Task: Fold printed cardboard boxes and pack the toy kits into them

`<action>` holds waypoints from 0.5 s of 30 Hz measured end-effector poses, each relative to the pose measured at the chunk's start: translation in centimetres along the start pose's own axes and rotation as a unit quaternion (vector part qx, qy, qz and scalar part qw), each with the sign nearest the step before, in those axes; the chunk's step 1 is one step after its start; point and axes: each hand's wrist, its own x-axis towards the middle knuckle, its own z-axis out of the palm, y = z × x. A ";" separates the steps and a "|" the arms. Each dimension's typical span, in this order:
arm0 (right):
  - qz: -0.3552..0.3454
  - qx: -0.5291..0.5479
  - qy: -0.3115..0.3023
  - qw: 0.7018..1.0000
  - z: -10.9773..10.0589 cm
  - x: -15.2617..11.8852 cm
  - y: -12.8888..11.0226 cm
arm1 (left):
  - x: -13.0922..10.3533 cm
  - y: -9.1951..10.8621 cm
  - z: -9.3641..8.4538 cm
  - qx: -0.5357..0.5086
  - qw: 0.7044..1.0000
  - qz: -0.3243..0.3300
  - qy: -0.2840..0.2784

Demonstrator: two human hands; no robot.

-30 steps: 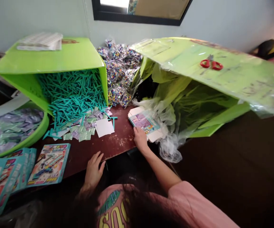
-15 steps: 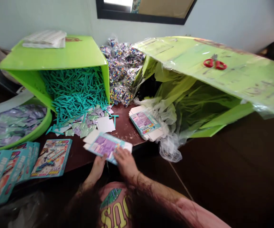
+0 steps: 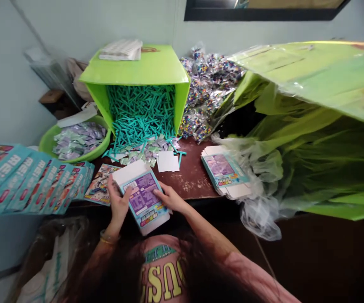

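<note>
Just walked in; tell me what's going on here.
A person holds a teal-and-purple carton between the left hand and right hand, white end flaps sticking out. More flat cartons lie stacked to the right; printed boxes stand in a row at left. Behind, teal pieces spill from a green bin.

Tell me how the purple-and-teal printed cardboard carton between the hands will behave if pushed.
The purple-and-teal carton is probably light, looking like thin card. It should be fairly stiff, showing no sag between the left hand and right hand. Its white end flap would likely bend easily.
</note>
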 end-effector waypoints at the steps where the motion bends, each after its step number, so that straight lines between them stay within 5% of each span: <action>1: -0.020 -0.009 0.021 1.000 0.4 -0.1 0.2 | 0.2 0.4 -0.9 0.008 1.000 0.011 -0.004; 4: -0.066 -0.044 0.083 0.993 1.5 -0.2 0.5 | -0.1 0.8 -3.3 0.068 0.997 -0.002 -0.047; 9: -0.043 -0.061 0.030 0.997 2.3 -1.2 0.4 | -2.2 -0.4 -5.5 0.113 0.987 -0.066 -0.094; 15: -0.052 -0.194 -0.045 0.979 1.5 -1.2 1.4 | -3.4 -1.4 -4.3 -0.040 0.988 -0.148 0.029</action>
